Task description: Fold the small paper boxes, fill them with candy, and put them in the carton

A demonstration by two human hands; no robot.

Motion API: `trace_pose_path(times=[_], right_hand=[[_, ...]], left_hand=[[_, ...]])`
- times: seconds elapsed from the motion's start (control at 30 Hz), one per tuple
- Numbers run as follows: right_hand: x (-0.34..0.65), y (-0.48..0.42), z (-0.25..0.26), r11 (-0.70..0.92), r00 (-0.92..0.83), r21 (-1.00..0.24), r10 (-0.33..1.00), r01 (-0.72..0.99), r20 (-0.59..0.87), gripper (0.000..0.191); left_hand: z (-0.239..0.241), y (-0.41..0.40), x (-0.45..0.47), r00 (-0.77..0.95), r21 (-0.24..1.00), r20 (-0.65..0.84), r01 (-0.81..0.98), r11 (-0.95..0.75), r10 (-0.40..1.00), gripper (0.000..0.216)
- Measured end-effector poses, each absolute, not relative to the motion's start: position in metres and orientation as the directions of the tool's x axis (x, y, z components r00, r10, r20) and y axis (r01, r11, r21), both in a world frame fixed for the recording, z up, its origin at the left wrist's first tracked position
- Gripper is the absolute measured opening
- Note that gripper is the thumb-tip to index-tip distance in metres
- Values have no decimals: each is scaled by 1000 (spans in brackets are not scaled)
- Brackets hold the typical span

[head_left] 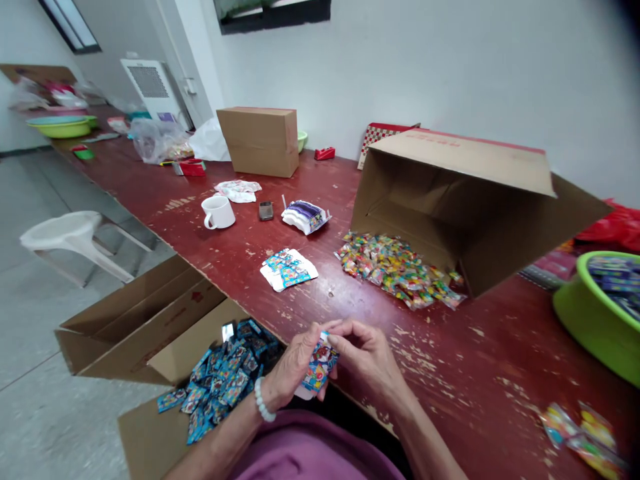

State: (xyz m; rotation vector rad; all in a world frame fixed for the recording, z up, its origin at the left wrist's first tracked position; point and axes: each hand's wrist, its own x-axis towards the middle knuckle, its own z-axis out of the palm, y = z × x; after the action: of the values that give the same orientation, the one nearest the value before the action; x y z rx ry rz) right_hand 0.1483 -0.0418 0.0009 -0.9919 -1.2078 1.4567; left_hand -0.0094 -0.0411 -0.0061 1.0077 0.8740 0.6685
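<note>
Close to my body, at the table's front edge, my left hand (294, 365) is wrapped round a small blue printed candy box (321, 363). A white flap shows at the lower end of the box. My right hand (369, 357) pinches its top edge between thumb and fingers. On the table ahead lie several flat blue-and-white candy boxes (290, 269). Beyond my right hand, small clear bags of colourful candies (400, 270) spill from a tipped cardboard carton (455, 160). Below on the left, a heap of blue candy boxes (225, 373) fills an open carton (145, 333).
A white mug (219, 212), a dark phone (266, 211) and a stack of purple-white packets (305, 217) stand farther back on the red table (280, 320). At right are a green basin (590, 327) and loose candy bags (583, 437). A white stool (75, 233) stands left.
</note>
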Motion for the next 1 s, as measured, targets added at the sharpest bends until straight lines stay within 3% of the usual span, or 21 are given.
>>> trace_pose_path(times=[0.13, 0.27, 0.33, 0.4, 0.5, 0.63, 0.73, 0.8, 0.9, 1.0], right_hand=[[147, -54, -4, 179, -218, -984, 959, -18, 178, 15], [156, -53, -18, 202, -232, -968, 959, 150, 164, 20], [179, -39, -27, 221, -142, -904, 973, 366, 180, 21], [214, -19, -35, 124, 84, -740, 968, 661, 237, 25], [266, 11, -48, -32, 258, -640, 930, 767, 262, 32], [292, 23, -62, -133, 324, -563, 912, 815, 253, 26], [288, 17, -68, -141, 323, -564, 916, 813, 236, 21], [284, 11, -69, -138, 330, -601, 917, 788, 223, 22], [279, 2, -61, -130, 344, -698, 922, 705, 176, 30], [263, -13, -42, -97, 284, -814, 955, 572, 86, 40]], left_hand=[[-11, -44, -5, 423, 869, -388, -130, 478, 819, 72], [-13, -45, -3, 377, 849, -417, -163, 502, 827, 61], [-15, -48, -2, 398, 827, -422, -200, 526, 815, 56], [-18, -55, -3, 444, 780, -433, -253, 573, 785, 52], [-26, -69, -9, 538, 699, -471, -256, 668, 699, 44], [-32, -73, -37, 588, 671, -514, -177, 720, 624, 36], [-31, -59, -72, 586, 775, -505, -15, 632, 633, 37], [-30, -47, -96, 611, 826, -535, 235, 512, 583, 39], [-33, -36, -121, 649, 755, -655, 537, 375, 388, 48], [-31, -31, -123, 661, 723, -685, 568, 392, 306, 44]])
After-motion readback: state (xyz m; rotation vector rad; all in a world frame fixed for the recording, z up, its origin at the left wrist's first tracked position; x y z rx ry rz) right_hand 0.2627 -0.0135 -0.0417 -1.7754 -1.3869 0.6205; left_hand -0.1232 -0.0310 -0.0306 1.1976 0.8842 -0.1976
